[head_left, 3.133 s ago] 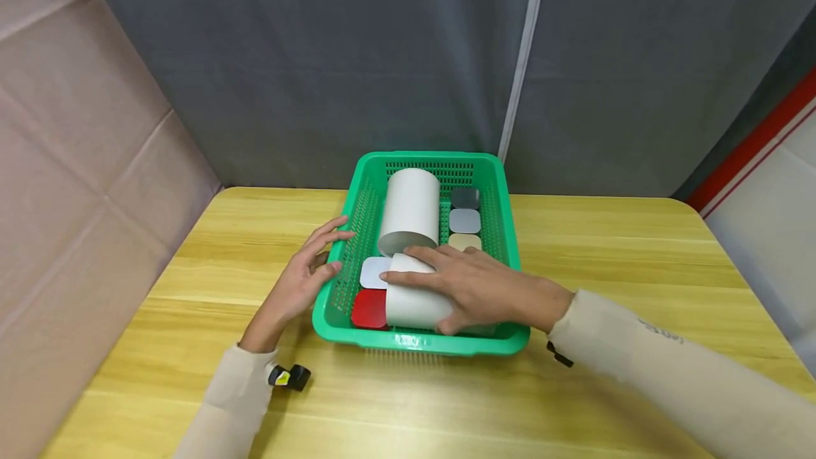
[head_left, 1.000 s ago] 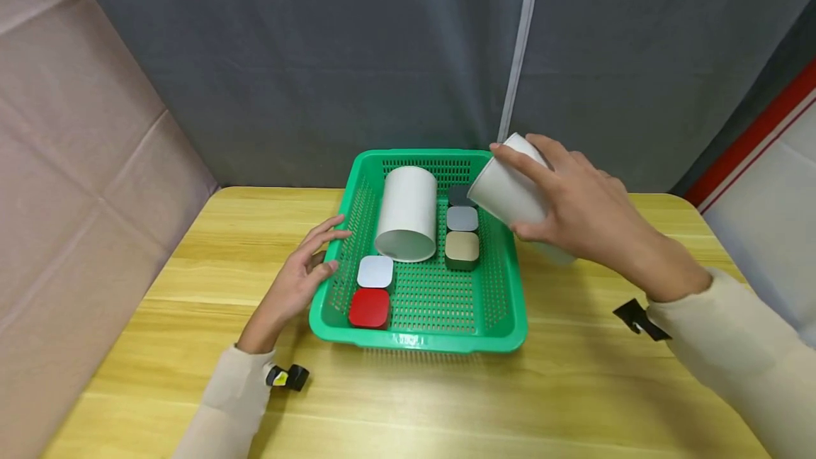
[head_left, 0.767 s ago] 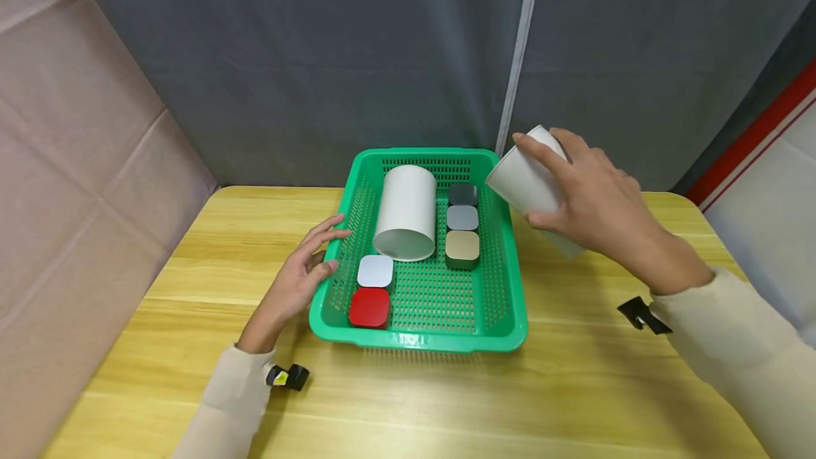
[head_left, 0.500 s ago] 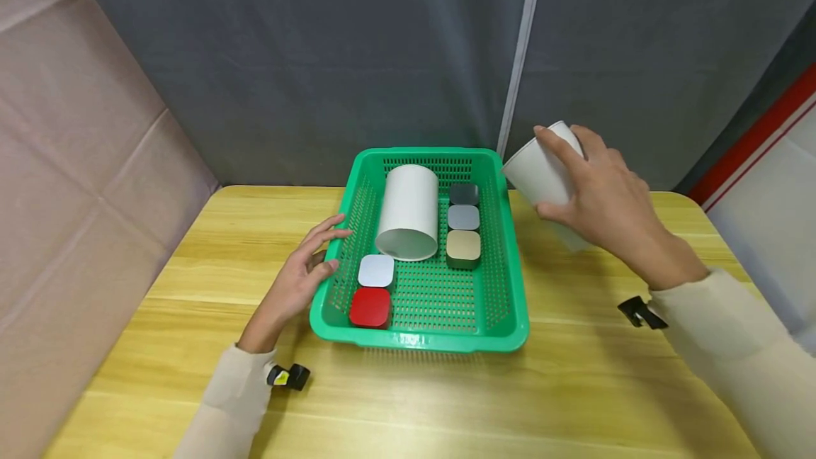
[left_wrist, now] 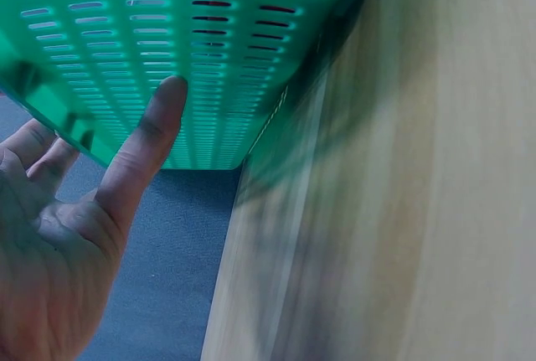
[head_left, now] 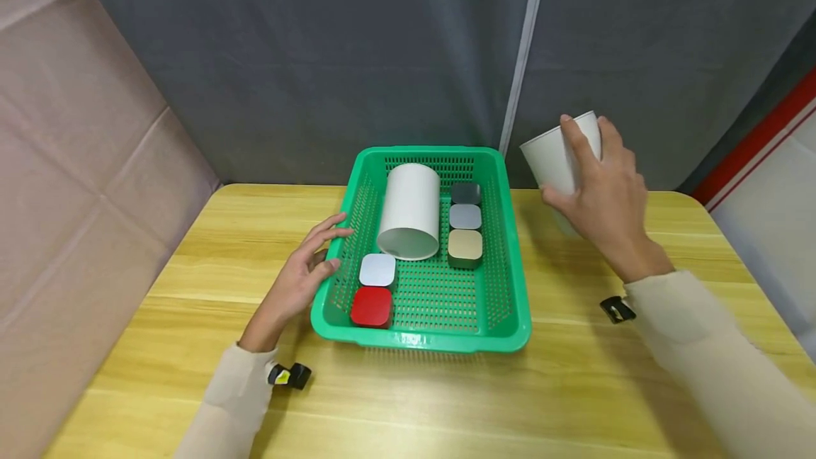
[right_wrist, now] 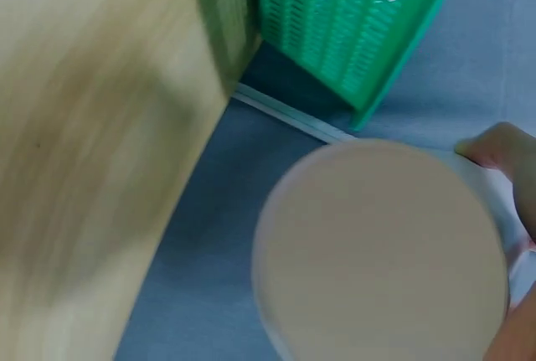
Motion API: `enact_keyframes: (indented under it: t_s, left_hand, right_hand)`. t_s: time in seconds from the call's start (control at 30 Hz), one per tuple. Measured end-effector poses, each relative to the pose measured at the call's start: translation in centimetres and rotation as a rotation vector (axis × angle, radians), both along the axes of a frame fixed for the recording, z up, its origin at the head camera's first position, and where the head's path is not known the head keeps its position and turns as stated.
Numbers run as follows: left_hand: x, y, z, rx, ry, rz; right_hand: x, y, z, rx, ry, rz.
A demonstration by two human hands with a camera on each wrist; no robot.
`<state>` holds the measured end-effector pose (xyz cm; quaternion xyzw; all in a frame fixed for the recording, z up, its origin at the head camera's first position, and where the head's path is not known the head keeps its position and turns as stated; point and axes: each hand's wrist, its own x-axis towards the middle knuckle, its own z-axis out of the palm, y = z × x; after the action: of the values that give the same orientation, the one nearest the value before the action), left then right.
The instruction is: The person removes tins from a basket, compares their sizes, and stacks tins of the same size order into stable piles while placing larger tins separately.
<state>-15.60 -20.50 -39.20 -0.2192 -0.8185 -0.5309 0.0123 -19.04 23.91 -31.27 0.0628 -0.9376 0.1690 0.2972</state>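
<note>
My right hand [head_left: 605,193] grips a white cylindrical canister [head_left: 551,161], thumb on the near side and fingers round the far side. It is tilted, above the table just right of the green basket [head_left: 519,289]. The right wrist view shows the canister's flat round end [right_wrist: 381,252] close up. My left hand [head_left: 296,282] lies at the basket's left side, fingers extended to the rim; in the left wrist view the thumb [left_wrist: 146,143] is against the slotted outer wall. Inside the basket, a larger white cylinder [head_left: 411,204] lies on its side, its recessed end facing me.
A white-topped block [head_left: 378,270] and a red one [head_left: 372,307] sit in the basket's front left. Black [head_left: 465,193], grey [head_left: 465,216] and beige-topped blocks [head_left: 465,245] line its right side. Behind the wooden table [head_left: 414,402] hangs a grey curtain [head_left: 319,69].
My right hand has lifted the canister out of the basket's front part and carried it right. Lately it has moved further right and turned more upright. The left hand stays at the basket.
</note>
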Motion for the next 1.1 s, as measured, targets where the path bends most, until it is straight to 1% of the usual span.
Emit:
enact_keyframes:
  t_s: [0.1,0.27,0.47,0.7,0.83,1.1]
  left_hand:
    - [0.0,0.1,0.0,-0.003,0.004,0.002]
    - [0.0,0.1,-0.1,0.001,0.006,0.003]
    - [0.0,0.1,-0.1,0.003,0.008,0.002]
    - [0.0,0.1,-0.1,-0.001,0.006,0.010]
    - [0.0,0.0,-0.1,0.003,0.007,0.009]
    - [-0.1,0.1,-0.2,0.001,0.008,0.005]
  right_hand:
    - [-0.7,0.0,-1.0,-0.044,0.065,-0.014]
    - [-1.9,0.0,-2.4,-0.119,0.133,-0.027]
    - [-2.7,0.1,-3.9,-0.213,0.151,-0.056]
    - [-3.9,0.3,-5.9,-0.275,0.193,-0.094]
    - [-4.5,0.3,-6.8,-0.324,0.188,-0.102]
    - [-5.1,0.4,-7.9,-0.390,0.135,-0.114]
